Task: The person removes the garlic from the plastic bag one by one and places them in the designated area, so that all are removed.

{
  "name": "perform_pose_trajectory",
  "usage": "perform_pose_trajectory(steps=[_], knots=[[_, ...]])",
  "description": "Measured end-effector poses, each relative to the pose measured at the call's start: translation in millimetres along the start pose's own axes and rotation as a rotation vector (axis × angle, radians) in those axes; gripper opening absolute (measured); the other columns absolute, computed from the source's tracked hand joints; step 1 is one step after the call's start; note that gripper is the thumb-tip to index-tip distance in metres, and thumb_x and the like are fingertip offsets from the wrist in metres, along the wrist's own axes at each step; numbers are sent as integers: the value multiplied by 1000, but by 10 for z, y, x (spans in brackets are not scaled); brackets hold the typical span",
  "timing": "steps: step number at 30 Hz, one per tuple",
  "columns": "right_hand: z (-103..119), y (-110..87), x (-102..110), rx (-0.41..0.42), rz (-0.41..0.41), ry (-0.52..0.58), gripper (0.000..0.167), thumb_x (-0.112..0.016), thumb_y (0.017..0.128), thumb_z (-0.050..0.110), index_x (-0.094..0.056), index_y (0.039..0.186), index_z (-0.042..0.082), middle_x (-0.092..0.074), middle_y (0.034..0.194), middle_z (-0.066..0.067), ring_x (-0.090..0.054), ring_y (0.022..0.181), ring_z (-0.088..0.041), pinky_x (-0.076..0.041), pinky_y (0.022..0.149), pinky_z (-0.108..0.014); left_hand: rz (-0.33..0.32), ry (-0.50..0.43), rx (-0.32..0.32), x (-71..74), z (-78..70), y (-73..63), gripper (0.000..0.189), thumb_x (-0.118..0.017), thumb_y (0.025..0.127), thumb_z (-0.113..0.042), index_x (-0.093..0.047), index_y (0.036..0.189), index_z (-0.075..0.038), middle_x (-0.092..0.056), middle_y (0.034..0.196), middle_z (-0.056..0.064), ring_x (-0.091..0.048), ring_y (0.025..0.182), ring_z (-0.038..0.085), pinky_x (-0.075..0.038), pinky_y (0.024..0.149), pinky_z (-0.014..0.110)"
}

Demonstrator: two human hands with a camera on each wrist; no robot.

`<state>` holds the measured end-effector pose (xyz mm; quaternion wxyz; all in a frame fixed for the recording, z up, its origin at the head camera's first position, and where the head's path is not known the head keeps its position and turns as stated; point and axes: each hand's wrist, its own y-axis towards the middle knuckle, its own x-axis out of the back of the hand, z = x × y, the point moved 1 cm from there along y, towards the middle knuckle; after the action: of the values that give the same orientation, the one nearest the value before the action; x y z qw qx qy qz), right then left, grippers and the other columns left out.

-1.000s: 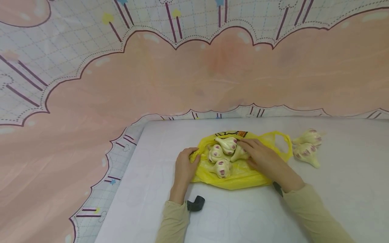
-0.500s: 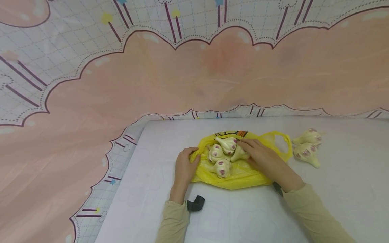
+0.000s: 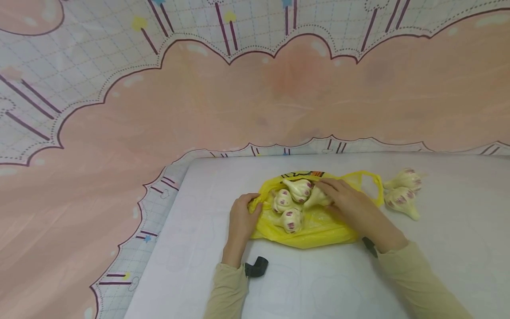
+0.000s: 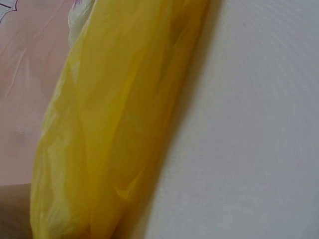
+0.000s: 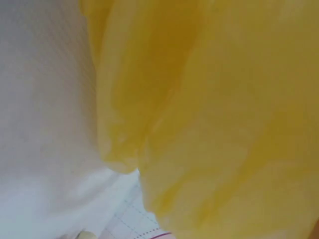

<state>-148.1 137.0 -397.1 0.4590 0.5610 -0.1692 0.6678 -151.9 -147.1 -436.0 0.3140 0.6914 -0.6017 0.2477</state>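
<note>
Gripping garlic (image 3: 317,198) and bag (image 3: 312,240), print (image 3: 317,173) unreadable

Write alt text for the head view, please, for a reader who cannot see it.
The left hand grips the edge of a yellow plastic bag while the right hand holds a garlic bulb at its opening. Three other bulbs lie in the bag, and two more bulbs lie to its right on a white table.

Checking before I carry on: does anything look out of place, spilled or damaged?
I see no spill or damage. Only the two loose bulbs stand out, mildly: they lie on the white table, right of the yellow bag, while four other garlic bulbs sit in it.
</note>
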Motion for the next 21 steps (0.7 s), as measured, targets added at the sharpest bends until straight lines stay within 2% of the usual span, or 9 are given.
perform_pose_trajectory(steps=[12,21], knots=[[-13,-21,86,5,-9,-13,66,-80,82,6,-51,140,1,-53,139,-20,-54,124,-38,-52,95,-53,-1,18,3,-20,27,14,27,-70,93,-16,-69,120,-9,-68,121,8,-60,114,28,-47,102,43],[0,-63,195,10,-40,-58,67,-81,80,5,-52,140,1,-54,139,-20,-58,119,-39,-58,84,-48,-6,17,-3,-4,8,1,27,-70,93,-16,-69,119,-9,-68,121,9,-60,113,28,-48,101,44]])
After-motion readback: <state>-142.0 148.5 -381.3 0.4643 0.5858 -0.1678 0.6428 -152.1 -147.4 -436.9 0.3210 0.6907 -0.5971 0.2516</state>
